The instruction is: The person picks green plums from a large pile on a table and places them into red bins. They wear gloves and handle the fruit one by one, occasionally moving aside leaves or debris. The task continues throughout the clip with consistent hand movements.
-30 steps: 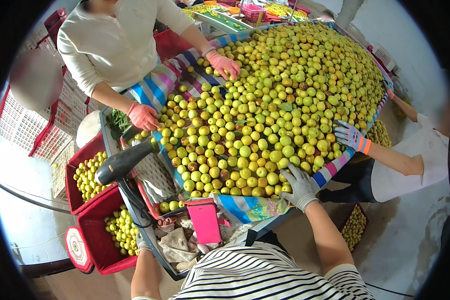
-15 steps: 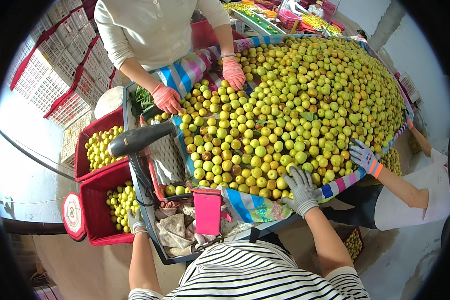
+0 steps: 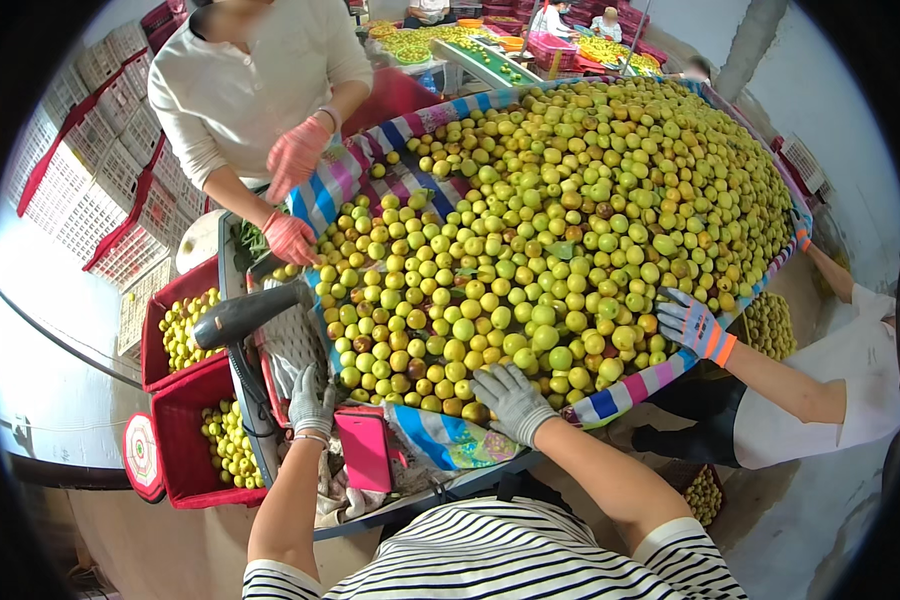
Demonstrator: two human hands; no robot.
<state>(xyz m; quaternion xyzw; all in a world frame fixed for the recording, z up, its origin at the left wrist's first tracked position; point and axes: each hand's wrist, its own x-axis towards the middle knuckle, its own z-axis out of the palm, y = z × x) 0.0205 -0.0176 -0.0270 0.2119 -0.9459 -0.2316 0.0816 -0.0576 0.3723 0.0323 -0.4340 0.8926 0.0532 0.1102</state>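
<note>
A broad heap of round yellow-green fruit [image 3: 490,265], jujube-like and some browned, lies on a striped, colourful cloth [image 3: 605,402]. My right hand [image 3: 513,402], in a grey glove, rests open on the fruit at the near edge, fingers spread. My left hand [image 3: 310,402], gloved too, is over the lower end of a pale perforated chute [image 3: 295,330]. Its fingers point away from me and appear apart, with no fruit visible in them. A black hair dryer [image 3: 255,315] is mounted left of the chute. Beside my left wrist stands a bright pink phone case [image 3: 363,452].
Two red-lined crates [image 3: 185,440] with fruit stand at the left. Across the table, a co-worker's pink-gloved hands [image 3: 292,240] hover by the cloth. Another person's grey-and-orange glove [image 3: 692,325] touches the heap at right. Stacked white crates [image 3: 100,195] line the left wall.
My left hand has gone from the near red crate to the chute. My right hand has shifted left along the heap's edge. The co-worker's pink gloves have drawn back left, one lifted off the fruit.
</note>
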